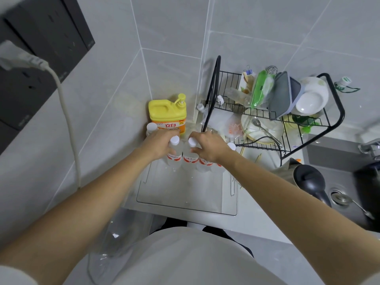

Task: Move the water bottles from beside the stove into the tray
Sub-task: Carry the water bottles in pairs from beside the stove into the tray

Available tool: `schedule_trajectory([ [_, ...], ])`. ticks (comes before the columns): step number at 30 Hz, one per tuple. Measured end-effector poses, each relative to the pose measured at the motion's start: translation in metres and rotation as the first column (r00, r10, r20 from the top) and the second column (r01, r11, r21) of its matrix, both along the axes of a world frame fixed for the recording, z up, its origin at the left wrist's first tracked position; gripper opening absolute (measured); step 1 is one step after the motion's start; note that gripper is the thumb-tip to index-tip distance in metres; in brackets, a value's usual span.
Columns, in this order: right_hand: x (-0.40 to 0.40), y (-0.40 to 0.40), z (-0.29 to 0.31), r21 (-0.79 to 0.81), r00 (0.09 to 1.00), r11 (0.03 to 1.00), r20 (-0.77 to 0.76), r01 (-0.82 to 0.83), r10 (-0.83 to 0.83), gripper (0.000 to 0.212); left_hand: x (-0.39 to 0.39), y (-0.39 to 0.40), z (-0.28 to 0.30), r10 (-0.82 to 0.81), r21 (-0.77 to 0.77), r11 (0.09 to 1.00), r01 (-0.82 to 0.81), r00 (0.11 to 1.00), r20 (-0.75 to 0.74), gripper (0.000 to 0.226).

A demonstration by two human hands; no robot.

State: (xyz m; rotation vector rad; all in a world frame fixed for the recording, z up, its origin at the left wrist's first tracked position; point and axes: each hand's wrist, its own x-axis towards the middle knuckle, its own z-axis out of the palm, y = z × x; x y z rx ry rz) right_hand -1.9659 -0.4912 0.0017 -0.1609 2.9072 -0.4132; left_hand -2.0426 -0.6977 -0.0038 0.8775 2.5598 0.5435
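**A:** Status on the bottles?

**B:** Both standing upright at the far edge of the tray (185, 194), side by side. My left hand (159, 144) is wrapping around the left bottle (174, 150) just below the cap. My right hand (208, 148) is closing on the right bottle (191, 151), fingers curled at its neck.

**A:** Detergent jug (167, 115)?

**B:** Right behind, touching nothing.

Head view, steeply downward, close above counter (253, 219).
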Motion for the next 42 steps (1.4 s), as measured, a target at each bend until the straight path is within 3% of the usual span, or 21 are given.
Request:
schedule_trajectory([
  [8, 0.004, 0.003, 0.001, 0.017, 1.000, 1.000, -0.006, 0.007, -0.007, 0.036, 0.001, 0.003, -0.007, 0.055, 0.098, 0.994, -0.054, 0.998, -0.009, 0.047],
  [17, -0.001, 0.000, 0.003, 0.000, 0.999, 0.999, 0.042, 0.032, -0.032, 0.035, 0.008, 0.001, -0.004, 0.105, 0.036, 0.994, -0.103, 0.993, -0.061, 0.041],
  [22, 0.001, 0.001, 0.021, -0.054, 0.994, 0.998, 0.102, 0.033, -0.027, 0.059, 0.014, 0.004, 0.023, 0.144, -0.074, 0.986, -0.148, 0.988, -0.055, 0.069],
  [27, 0.006, 0.019, 0.051, -0.126, 0.999, 0.991, 0.005, 0.041, -0.040, 0.056, 0.022, 0.018, 0.076, 0.185, -0.042, 0.981, -0.192, 0.975, -0.123, 0.100],
  [30, 0.011, 0.035, 0.064, -0.116, 0.998, 0.992, -0.035, 0.055, -0.060, 0.054, 0.035, 0.030, 0.100, 0.178, 0.008, 0.984, -0.179, 0.965, -0.191, 0.094],
  [35, 0.037, 0.067, 0.085, -0.125, 0.985, 0.986, -0.118, 0.111, -0.126, 0.055, 0.058, 0.065, 0.120, 0.055, 0.087, 0.996, -0.026, 0.938, -0.342, 0.067],
  [39, 0.073, 0.099, 0.103, -0.096, 0.953, 0.970, -0.190, 0.222, -0.237, 0.066, 0.076, 0.110, 0.128, -0.003, 0.143, 0.987, 0.072, 0.901, -0.433, 0.066],
  [42, 0.106, 0.126, 0.113, -0.057, 0.912, 0.952, -0.273, 0.302, -0.306, 0.062, 0.090, 0.145, 0.137, -0.063, 0.177, 0.970, 0.164, 0.880, -0.470, 0.064],
])
